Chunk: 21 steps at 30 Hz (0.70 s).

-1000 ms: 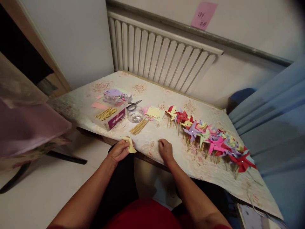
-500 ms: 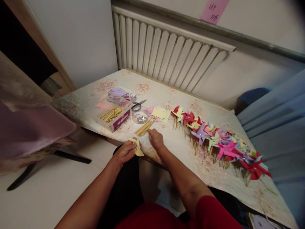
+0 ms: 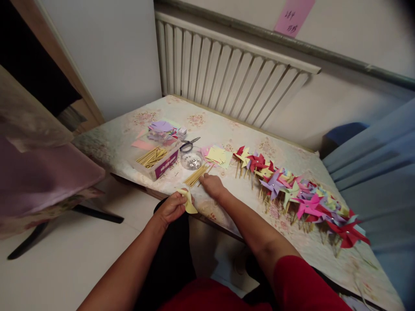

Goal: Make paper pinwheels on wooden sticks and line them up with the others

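1. At the near edge of the desk [image 3: 227,129], just left of frame centre, the left hand [image 3: 170,208] pinches a folded piece of pale yellow paper [image 3: 189,201], its grip clamped on the sheet, which curls up and to the right of the fingers.
2. The right hand [image 3: 210,185] lies on the flowered desk cover just right of that paper, fingertips at the near end of a loose bundle of thin wooden sticks [image 3: 196,175]; whether its grip has closed on a stick cannot be told.
3. Above the sticks, at frame centre, sits a small clear dish of shiny pins [image 3: 192,160], with scissors [image 3: 189,144] just behind it.
4. To the left, an open box [image 3: 155,160] holds more sticks, and cut paper in purple and pink [image 3: 160,128] lies behind the box.
5. A small stack of yellow and pink paper squares [image 3: 218,154] rests to the right of the dish.
6. A long row of finished pinwheels [image 3: 292,190] in red, yellow, purple and pink runs from centre toward the lower right of the frame.
7. A white radiator [image 3: 233,73] lines the wall behind the desk, and a pink note [image 3: 293,16] is stuck at upper right.
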Each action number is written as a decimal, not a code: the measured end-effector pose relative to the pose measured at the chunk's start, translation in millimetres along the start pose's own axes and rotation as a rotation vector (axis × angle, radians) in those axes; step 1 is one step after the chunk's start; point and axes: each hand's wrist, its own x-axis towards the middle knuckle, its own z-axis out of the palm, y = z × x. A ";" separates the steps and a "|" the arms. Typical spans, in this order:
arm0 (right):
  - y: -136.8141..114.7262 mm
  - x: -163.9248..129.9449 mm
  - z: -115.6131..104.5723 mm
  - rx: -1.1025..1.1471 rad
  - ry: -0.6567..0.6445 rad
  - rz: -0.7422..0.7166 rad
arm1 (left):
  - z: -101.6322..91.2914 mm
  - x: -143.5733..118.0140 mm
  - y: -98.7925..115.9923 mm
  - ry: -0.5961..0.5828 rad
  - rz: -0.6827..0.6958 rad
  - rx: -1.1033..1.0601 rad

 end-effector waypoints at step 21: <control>-16.3 -17.8 -10.0 -0.105 0.177 -0.160 | -1.8 0.3 0.1 -0.018 0.001 -0.002</control>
